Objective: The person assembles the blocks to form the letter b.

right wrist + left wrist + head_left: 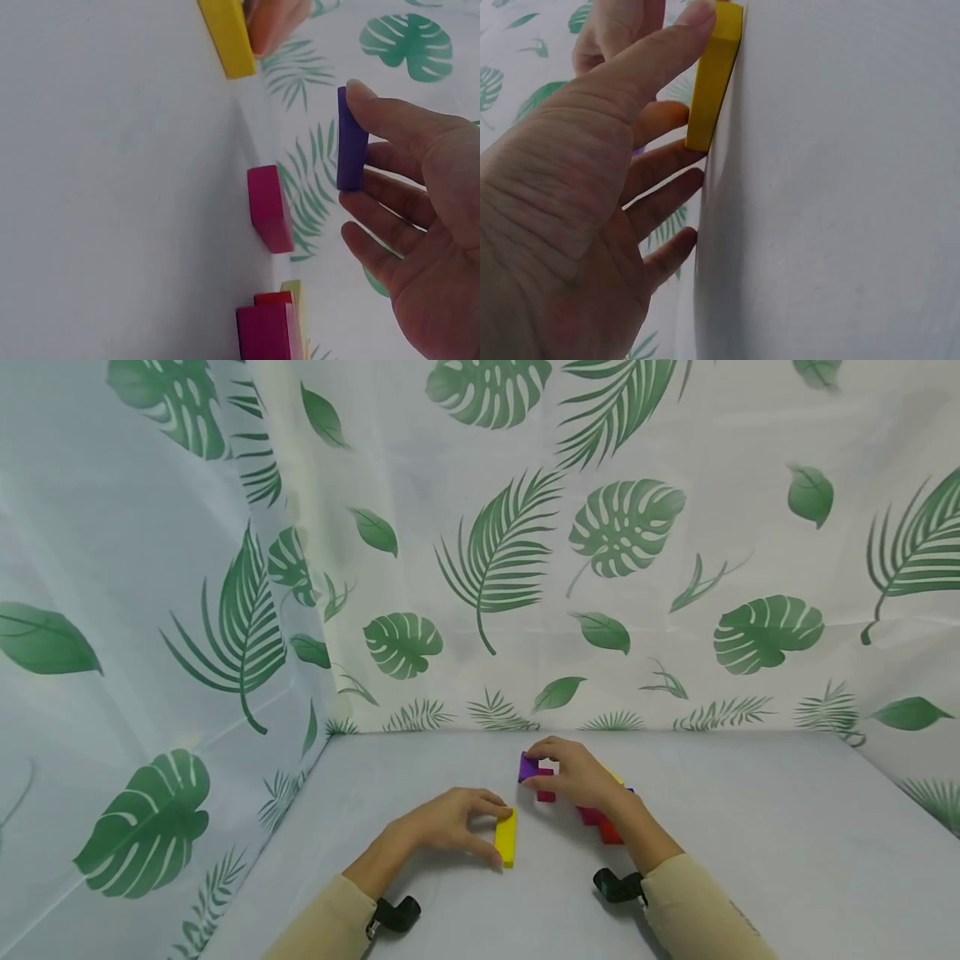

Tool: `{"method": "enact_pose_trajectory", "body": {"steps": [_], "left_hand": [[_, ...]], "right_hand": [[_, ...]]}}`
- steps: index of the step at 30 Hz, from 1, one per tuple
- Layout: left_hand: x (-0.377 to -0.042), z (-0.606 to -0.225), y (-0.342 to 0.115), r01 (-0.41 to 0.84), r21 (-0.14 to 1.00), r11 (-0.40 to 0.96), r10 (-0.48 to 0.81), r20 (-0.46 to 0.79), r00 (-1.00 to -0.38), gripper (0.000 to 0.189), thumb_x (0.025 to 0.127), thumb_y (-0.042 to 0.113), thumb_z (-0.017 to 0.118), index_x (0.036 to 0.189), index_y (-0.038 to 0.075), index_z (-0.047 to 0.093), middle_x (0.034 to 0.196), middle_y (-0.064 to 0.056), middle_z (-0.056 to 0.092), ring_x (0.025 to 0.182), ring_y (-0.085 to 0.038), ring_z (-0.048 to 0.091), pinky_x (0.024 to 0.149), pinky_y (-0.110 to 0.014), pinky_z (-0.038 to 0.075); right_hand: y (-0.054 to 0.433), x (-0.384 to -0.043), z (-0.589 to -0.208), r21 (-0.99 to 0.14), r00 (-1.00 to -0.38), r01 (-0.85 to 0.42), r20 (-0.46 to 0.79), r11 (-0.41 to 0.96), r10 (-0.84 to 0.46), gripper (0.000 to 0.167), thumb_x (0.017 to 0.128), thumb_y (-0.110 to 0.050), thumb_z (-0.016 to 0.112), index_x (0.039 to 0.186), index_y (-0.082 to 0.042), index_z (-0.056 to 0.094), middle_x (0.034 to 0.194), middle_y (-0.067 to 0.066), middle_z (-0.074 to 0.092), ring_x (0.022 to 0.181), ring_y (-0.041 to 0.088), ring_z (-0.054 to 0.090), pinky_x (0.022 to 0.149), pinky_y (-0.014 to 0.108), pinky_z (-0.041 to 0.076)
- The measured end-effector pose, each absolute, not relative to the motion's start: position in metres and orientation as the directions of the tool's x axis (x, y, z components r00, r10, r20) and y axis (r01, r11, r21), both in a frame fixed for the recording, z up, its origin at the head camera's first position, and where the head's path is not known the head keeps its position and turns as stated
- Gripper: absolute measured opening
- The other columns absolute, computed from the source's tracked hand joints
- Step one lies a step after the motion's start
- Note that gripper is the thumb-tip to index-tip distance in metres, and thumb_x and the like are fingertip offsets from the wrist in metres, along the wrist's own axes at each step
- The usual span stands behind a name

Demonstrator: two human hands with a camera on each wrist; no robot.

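Lying on the table, a long yellow block (506, 837) is pinched end to end by my left hand (450, 818). In the left wrist view the thumb sits at one end of that yellow block (716, 82) and the fingertips reach the other. My right hand (573, 774) holds a flat purple block (528, 767) between thumb and fingers, and the right wrist view shows this purple block (351, 146) raised off the table. Close under the right hand stands a magenta block (546, 787), untouched by it.
Beneath the right forearm sits a group of blocks, among them a red block (611, 833) and a magenta block (588, 816), with a bit of yellow block (613, 774) showing behind. A leaf-patterned curtain (525, 677) closes off the back and sides of the white table (765, 835).
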State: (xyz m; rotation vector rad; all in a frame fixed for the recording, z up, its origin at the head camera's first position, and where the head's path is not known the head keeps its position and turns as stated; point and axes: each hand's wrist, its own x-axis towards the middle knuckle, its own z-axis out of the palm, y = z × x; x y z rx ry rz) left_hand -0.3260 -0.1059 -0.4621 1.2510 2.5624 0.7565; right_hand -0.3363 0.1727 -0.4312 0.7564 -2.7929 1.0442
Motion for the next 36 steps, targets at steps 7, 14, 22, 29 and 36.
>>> {"method": "enact_pose_trajectory", "body": {"steps": [7, 14, 22, 29, 36], "left_hand": [[-0.32, -0.463, -0.101, 0.718, 0.491, 0.494, 0.798, 0.072, -0.598, 0.074, 0.077, 0.061, 0.085, 0.139, 0.026, 0.068, 0.142, 0.009, 0.064, 0.134, -0.011, 0.057, 0.12, -0.036, 0.043], [-0.312, -0.464, -0.104, 0.725, 0.452, 0.519, 0.777, 0.103, -0.62, 0.073, 0.075, 0.062, 0.087, 0.137, 0.029, 0.069, 0.142, 0.005, 0.056, 0.13, -0.014, 0.055, 0.114, -0.036, 0.047], [-0.309, -0.456, -0.103, 0.751, 0.369, 0.548, 0.772, 0.125, -0.624, 0.078, 0.071, 0.079, 0.078, 0.137, 0.039, 0.067, 0.175, 0.004, 0.021, 0.159, -0.023, 0.027, 0.124, -0.052, 0.036], [-0.31, -0.456, -0.102, 0.768, 0.374, 0.52, 0.797, 0.111, -0.594, 0.076, 0.074, 0.07, 0.082, 0.138, 0.032, 0.067, 0.171, 0.002, 0.031, 0.157, -0.02, 0.033, 0.126, -0.047, 0.034], [-0.309, -0.46, -0.103, 0.767, 0.374, 0.521, 0.804, 0.086, -0.588, 0.075, 0.075, 0.07, 0.081, 0.138, 0.032, 0.067, 0.167, -0.001, 0.039, 0.155, -0.02, 0.038, 0.125, -0.046, 0.035]], "right_hand": [[0.173, -0.336, -0.444, -0.555, -0.862, -0.501, 0.248, 0.664, -0.443, 0.05, 0.089, -0.032, 0.084, 0.131, -0.007, 0.071, 0.131, 0.007, 0.07, 0.122, 0.03, 0.063, 0.108, 0.055, 0.053], [0.172, -0.332, -0.453, -0.542, -0.862, -0.497, 0.221, 0.678, -0.456, 0.05, 0.089, -0.034, 0.083, 0.131, -0.01, 0.071, 0.134, 0.005, 0.069, 0.126, 0.029, 0.062, 0.109, 0.052, 0.052], [0.167, -0.332, -0.451, -0.515, -0.825, -0.553, 0.228, 0.655, -0.517, 0.048, 0.09, -0.036, 0.083, 0.129, -0.011, 0.072, 0.131, 0.002, 0.069, 0.121, 0.023, 0.063, 0.105, 0.046, 0.056], [0.165, -0.331, -0.456, -0.534, -0.827, -0.537, 0.181, 0.653, -0.532, 0.045, 0.091, -0.036, 0.081, 0.128, -0.013, 0.072, 0.132, 0.003, 0.067, 0.12, 0.022, 0.063, 0.103, 0.045, 0.057], [0.163, -0.328, -0.461, -0.552, -0.833, -0.509, 0.124, 0.66, -0.539, 0.047, 0.093, -0.036, 0.08, 0.134, -0.016, 0.071, 0.137, 0.002, 0.065, 0.126, 0.023, 0.061, 0.106, 0.046, 0.056]]}}
